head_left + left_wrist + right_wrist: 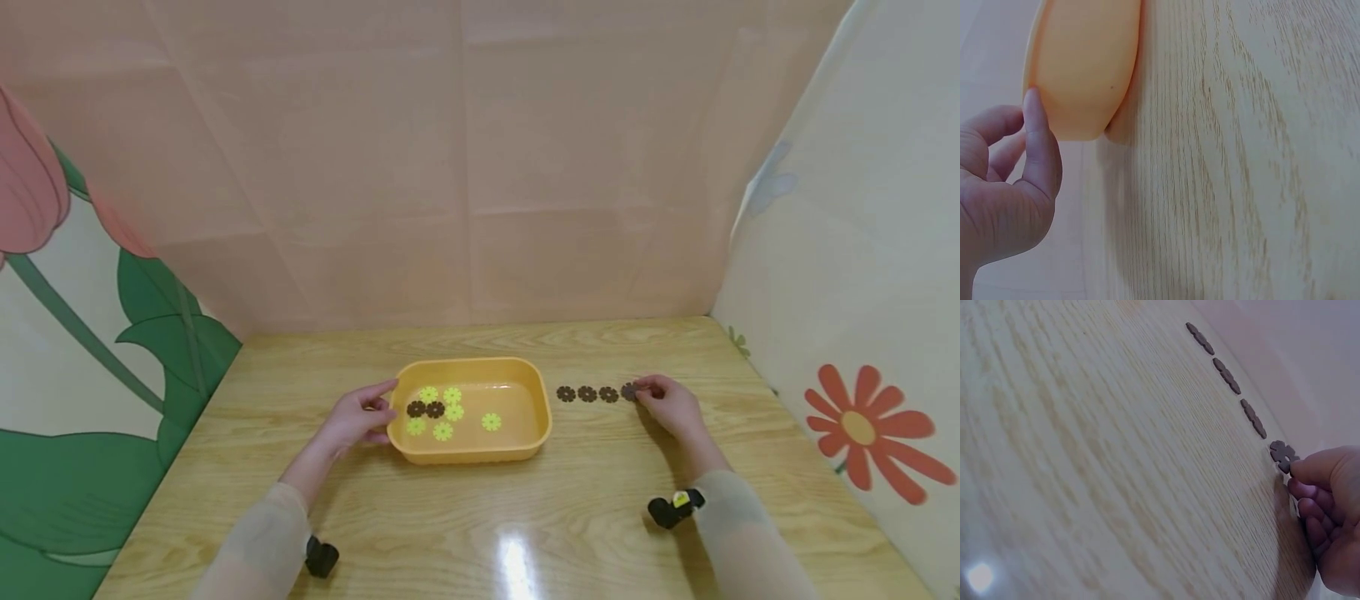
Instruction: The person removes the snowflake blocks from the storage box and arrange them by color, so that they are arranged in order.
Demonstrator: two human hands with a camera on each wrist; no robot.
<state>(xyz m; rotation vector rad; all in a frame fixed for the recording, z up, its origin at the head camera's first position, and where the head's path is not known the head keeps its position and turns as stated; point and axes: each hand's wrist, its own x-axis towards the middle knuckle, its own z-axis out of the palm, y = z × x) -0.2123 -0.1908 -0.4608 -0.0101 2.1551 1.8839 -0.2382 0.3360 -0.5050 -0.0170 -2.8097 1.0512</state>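
My left hand (363, 417) grips the left end of a yellow-orange plastic tray (472, 456); in the left wrist view its thumb presses the outer wall (1085, 69). Inside the tray lie several yellow flower-shaped discs (491, 422) and two brown ones (435, 409), mostly toward the left. Right of the tray, my right hand (671, 406) pinches a brown flower-shaped disc (1283, 456) between thumb and finger. This disc is tilted up at the right end of a row, beside three more brown discs (587, 394) that lie flat.
Everything rests on a wood-grain table (585, 508). A pinkish sheet (465, 183) rises along its back edge. Flower-printed panels stand at the left and right (862, 333). Black wrist devices (322, 557) are on both forearms.
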